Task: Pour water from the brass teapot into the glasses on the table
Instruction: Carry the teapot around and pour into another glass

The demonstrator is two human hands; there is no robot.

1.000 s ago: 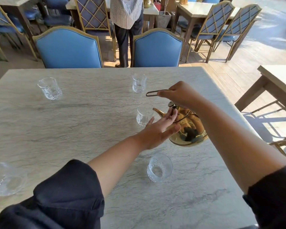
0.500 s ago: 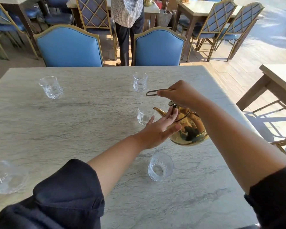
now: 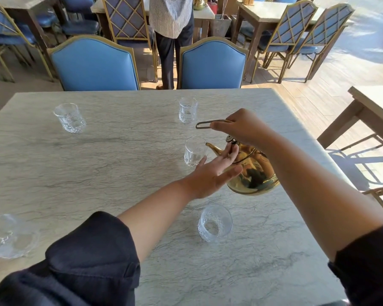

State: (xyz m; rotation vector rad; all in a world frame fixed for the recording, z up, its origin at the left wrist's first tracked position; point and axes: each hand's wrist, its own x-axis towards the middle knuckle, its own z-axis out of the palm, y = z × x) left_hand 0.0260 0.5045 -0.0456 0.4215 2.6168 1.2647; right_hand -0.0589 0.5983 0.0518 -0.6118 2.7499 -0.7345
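Note:
A brass teapot (image 3: 253,173) hangs tilted above the marble table (image 3: 119,164), its spout over the rim of a clear glass (image 3: 194,152). My right hand (image 3: 241,127) grips the teapot's wire handle from above. My left hand (image 3: 212,173) lies flat against the pot's side, fingers spread, fingertips at the lid knob. A second glass (image 3: 187,110) stands farther back, a third (image 3: 215,223) nearer me, and another (image 3: 70,118) at the far left. Whether water flows from the spout I cannot make out.
A clear glass dish (image 3: 9,236) sits at the table's left front edge. Two blue chairs (image 3: 93,65) (image 3: 212,65) stand behind the table, a person (image 3: 171,29) behind them. Another table (image 3: 378,102) is to the right.
Both hands and the teapot hold almost the same pose; only the view has shifted slightly.

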